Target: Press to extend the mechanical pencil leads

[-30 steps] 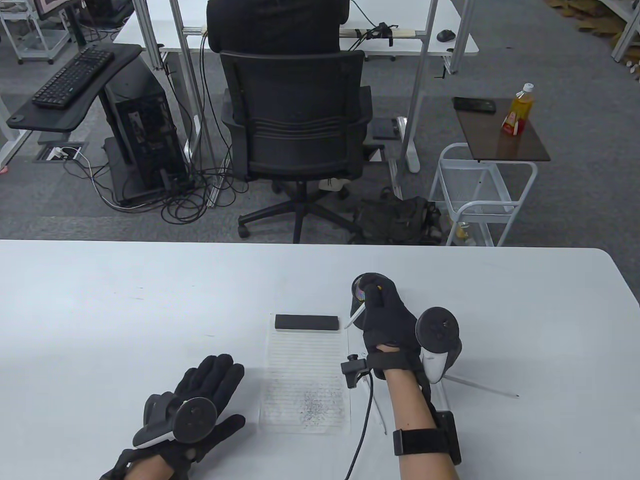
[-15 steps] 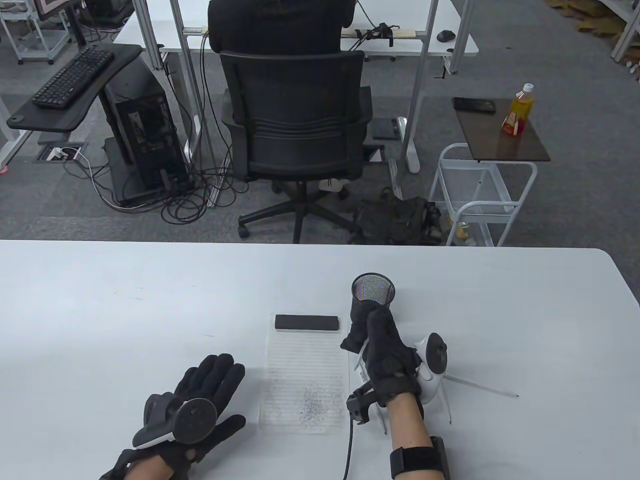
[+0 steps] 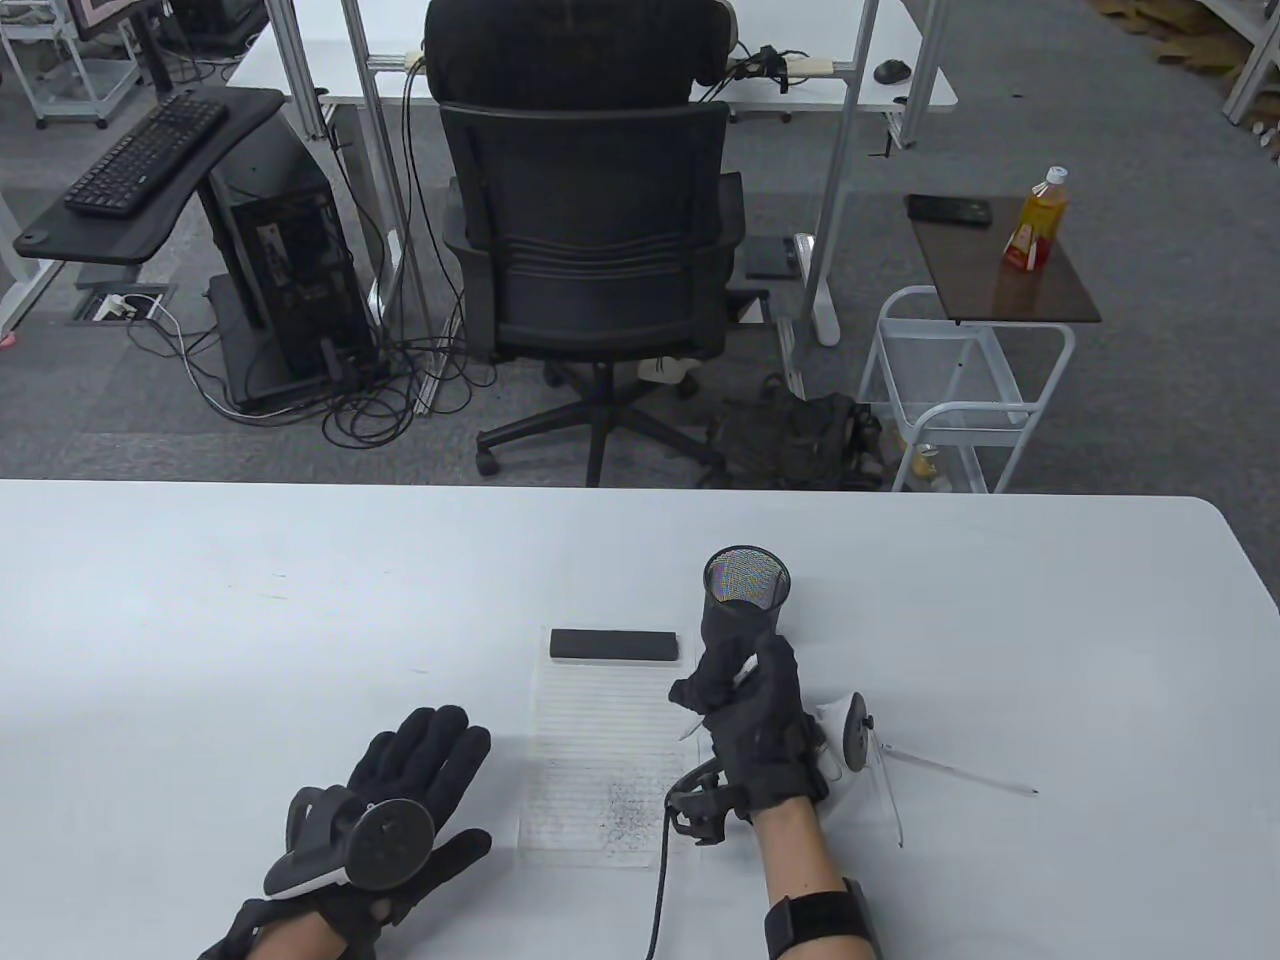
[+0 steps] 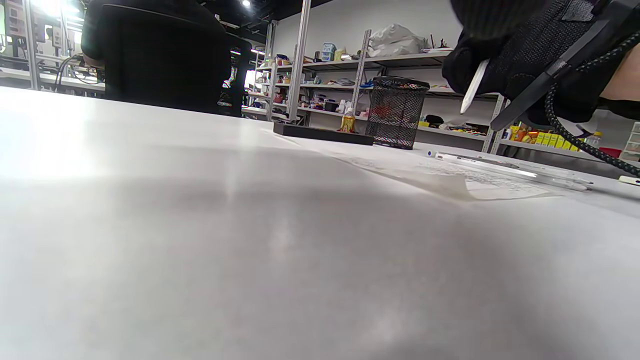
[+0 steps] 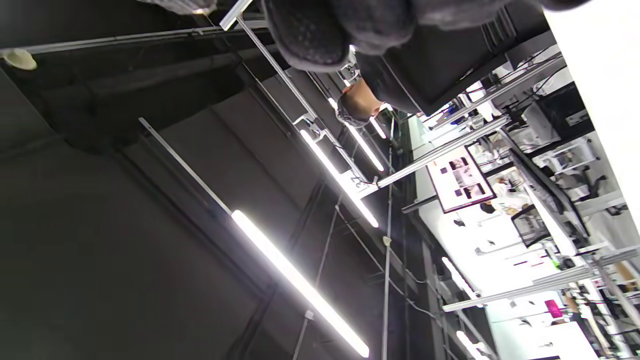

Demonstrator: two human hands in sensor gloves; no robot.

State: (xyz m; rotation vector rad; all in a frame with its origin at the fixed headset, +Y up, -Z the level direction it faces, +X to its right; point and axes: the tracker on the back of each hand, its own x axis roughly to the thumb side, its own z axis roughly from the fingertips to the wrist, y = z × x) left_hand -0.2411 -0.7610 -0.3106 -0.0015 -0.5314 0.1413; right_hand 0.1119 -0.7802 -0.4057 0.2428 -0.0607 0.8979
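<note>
My right hand (image 3: 745,700) grips a white mechanical pencil (image 3: 742,674) above the table, just right of the lined paper (image 3: 610,760), tip pointing down toward the sheet's right edge. The left wrist view shows the same pencil (image 4: 473,86) held in the right glove (image 4: 530,55) above the table. My left hand (image 3: 400,800) rests flat on the table, fingers spread, left of the paper, and holds nothing. Two more pencils (image 3: 960,775) lie on the table to the right of my right hand. A black mesh pen cup (image 3: 745,590) stands just beyond my right hand.
A black eraser block (image 3: 614,646) lies across the paper's top edge. Grey scribble marks (image 3: 625,810) cover the paper's lower part. The table's far edge (image 3: 600,485) runs behind the cup, with an office chair beyond it. The right wrist view points at the ceiling lights.
My right hand drew back from over the pen cup toward me with the white pencil and turned it, so the tip now points down by the paper. The left hand stayed still.
</note>
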